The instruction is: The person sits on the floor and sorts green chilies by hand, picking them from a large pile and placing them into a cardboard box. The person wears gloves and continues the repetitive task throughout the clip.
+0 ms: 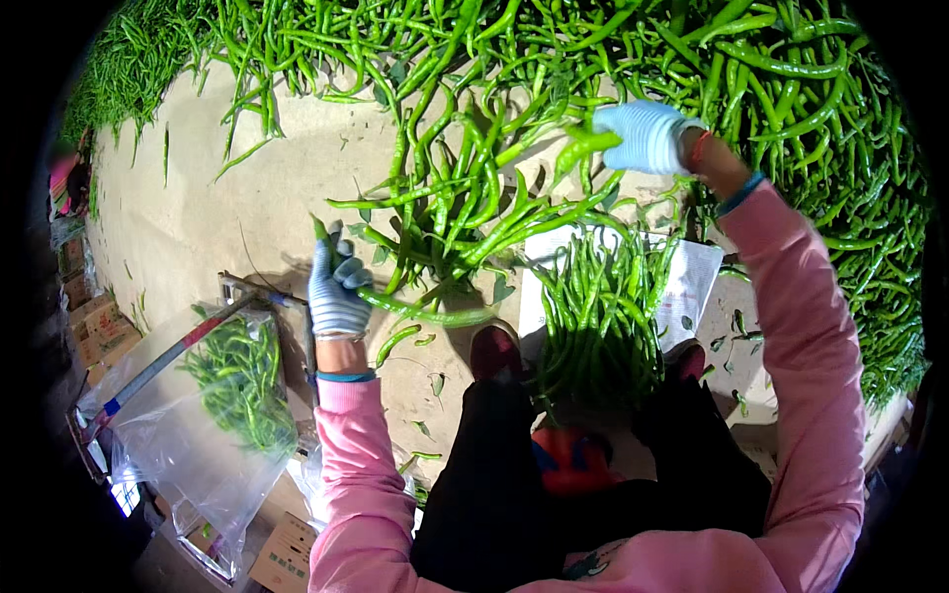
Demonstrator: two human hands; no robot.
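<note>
My left hand (pixel 339 289), in a striped blue-white knit glove, is closed around long green chili peppers (pixel 415 315); one sticks out towards my shoe, another tip points up. My right hand (pixel 645 137), gloved alike, is over the near edge of the large pepper heap (pixel 786 81), with a light green pepper (pixel 586 148) at its fingers; its grip is partly hidden. Loose peppers (pixel 452 193) lie scattered between my hands. A bundle of peppers (pixel 600 319), laid roughly side by side, rests on printed paper (pixel 691 278) between my feet.
At the left, a metal frame (pixel 170 356) holds a clear plastic bag (pixel 170 445) with peppers inside. Cardboard boxes (pixel 285 552) stand at the lower left, more (pixel 100 330) at the far left. A person (pixel 67 178) is at the far left edge. Leaf scraps lie on the floor.
</note>
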